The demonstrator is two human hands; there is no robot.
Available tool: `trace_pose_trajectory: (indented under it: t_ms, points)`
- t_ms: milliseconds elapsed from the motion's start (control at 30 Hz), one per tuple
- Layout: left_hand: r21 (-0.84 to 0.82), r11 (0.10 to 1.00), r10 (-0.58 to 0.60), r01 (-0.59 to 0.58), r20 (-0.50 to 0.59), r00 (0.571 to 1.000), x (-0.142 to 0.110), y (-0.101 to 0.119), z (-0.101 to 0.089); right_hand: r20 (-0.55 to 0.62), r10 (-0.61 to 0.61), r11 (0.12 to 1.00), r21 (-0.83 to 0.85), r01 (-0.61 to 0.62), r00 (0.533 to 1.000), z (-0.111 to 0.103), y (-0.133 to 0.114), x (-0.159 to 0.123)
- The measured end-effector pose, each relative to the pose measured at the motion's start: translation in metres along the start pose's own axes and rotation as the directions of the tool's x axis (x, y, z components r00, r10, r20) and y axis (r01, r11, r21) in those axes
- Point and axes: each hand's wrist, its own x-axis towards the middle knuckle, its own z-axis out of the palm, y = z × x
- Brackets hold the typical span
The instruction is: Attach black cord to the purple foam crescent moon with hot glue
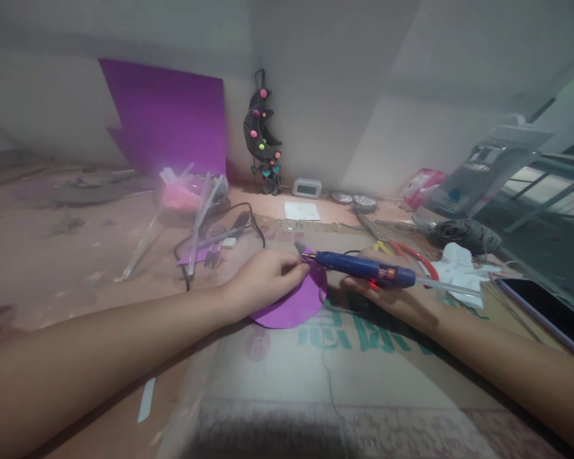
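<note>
A round purple paper disc lies on the printed cardboard in front of me. My left hand is closed at the disc's upper part, thumb and fingers pinching near its edge, with a small dark grey tip showing just beyond them. My right hand is wrapped round a blue hot glue gun with a red light lit. The gun's nozzle points left and reaches the left fingertips; whether it touches the paper cannot be made out. A clear glue stick sticks out of the gun's back end.
Behind stand a purple sheet, a dark moon-shaped ornament and a small white digital clock. Glue sticks lie left. To the right are red-handled pliers, white tissue, grey yarn and a phone.
</note>
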Motion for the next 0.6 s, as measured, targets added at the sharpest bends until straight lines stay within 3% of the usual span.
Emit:
trace_pose_trajectory:
  t_ms: [600]
  points:
    - [0.023, 1.000, 0.015, -0.015, -0.001, 1.000, -0.0010, 0.0003, -0.0013, -0.046, 0.023, 0.999, -0.024, -0.024, 0.999, -0.0005, -0.0023, 0.0000]
